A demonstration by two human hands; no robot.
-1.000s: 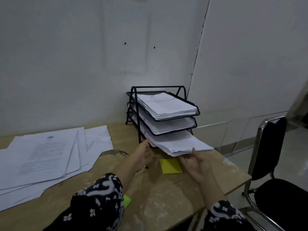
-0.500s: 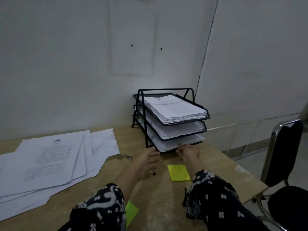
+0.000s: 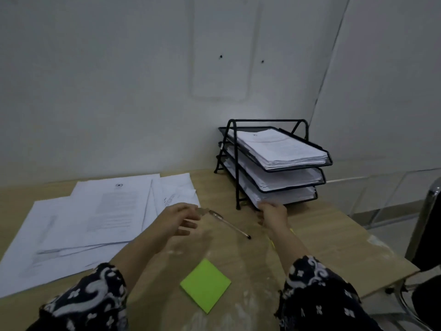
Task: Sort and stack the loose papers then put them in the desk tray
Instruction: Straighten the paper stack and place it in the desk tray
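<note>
Currently desk (image 3: pixel 334 237) carries loose papers (image 3: pixel 95 218) at 9 o'clock, desk tray (image 3: pixel 274 163) at 1 o'clock, all three tiers filled. Your right hand (image 3: pixel 273 215) touches bottom tier's front; grip unclear. Left hand (image 3: pixel 176 219) hovers released beside pen (image 3: pixel 230 224). Green sticky pad (image 3: pixel 205 285) at 6.

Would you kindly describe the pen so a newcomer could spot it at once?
Start at the black three-tier desk tray by the wall, then look just left of its front foot on the wooden desk. The pen lies there diagonally, the only slim object among flat papers.
</note>
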